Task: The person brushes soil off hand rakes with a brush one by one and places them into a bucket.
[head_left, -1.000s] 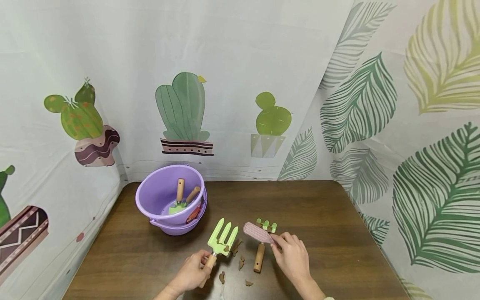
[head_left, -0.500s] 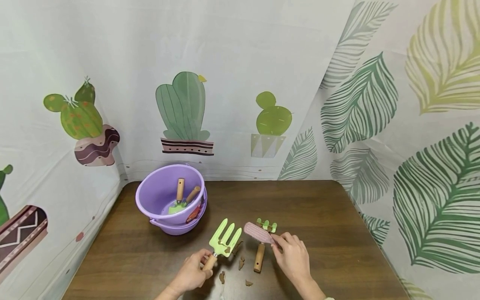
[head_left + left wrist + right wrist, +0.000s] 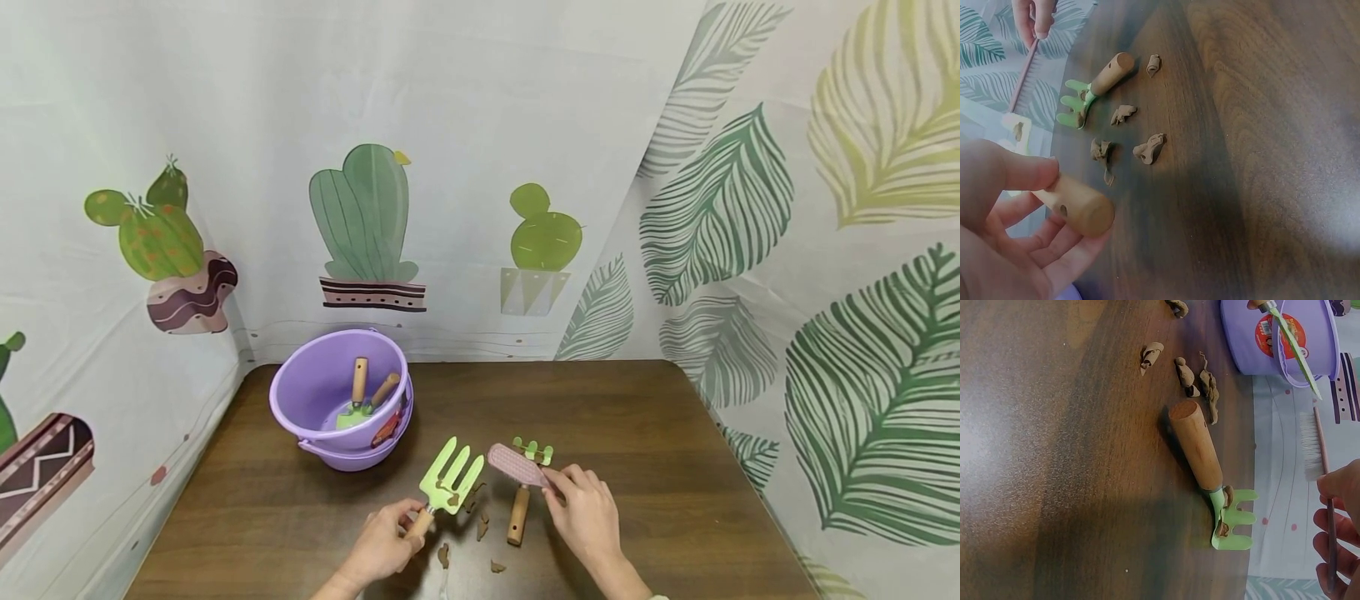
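My left hand holds a green garden fork by its wooden handle, tines pointing away and brown clumps stuck on its head. In my right hand is a pink brush, its white bristles showing in the right wrist view. The brush is raised above the table, to the right of the fork and apart from it. Below the brush a small green rake with a wooden handle lies on the table, brown bits on its head. Several brown clumps lie between the hands.
A purple bucket, nested in another, stands at the back left of the dark wooden table. Inside are a wooden-handled green tool and a second wooden handle. A printed curtain hangs behind the table.
The left hand has turned the fork slightly, its tines shifting a little to the right over the first half second. The right hand and brush stay almost still.
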A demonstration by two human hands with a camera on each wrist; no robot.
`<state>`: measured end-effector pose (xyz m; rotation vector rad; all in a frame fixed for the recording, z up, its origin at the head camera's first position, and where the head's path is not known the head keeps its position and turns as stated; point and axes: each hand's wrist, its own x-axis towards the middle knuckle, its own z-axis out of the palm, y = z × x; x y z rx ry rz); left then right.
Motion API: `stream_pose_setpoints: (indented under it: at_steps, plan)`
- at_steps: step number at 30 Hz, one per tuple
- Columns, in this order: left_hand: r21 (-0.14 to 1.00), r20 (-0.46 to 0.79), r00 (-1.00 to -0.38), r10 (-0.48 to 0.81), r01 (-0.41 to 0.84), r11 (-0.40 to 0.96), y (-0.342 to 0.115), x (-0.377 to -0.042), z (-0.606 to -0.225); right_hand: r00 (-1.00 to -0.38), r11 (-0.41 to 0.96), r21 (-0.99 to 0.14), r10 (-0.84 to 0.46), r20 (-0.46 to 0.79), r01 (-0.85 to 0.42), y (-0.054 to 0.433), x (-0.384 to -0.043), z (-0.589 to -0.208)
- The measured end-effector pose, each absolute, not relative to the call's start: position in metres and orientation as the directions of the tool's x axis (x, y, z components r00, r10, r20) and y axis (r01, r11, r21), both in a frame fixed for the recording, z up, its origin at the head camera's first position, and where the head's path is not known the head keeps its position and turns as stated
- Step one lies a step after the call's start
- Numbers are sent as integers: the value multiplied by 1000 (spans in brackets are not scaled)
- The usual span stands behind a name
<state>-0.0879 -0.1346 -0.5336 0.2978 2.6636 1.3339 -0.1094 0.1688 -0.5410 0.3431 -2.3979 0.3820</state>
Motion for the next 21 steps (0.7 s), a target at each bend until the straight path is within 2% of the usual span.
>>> stream_pose_setpoints:
  at_steps: [5,21]
  plan:
    - [722,-2,-974,225,155,675,-134,-87,-530,-742,923,-183,-141,656,-338,169,-109,-540]
    - [712,-6,-979,201,137,689,-135,-88,-533,-751,925,-189,-135,646,-328,170,-108,-541]
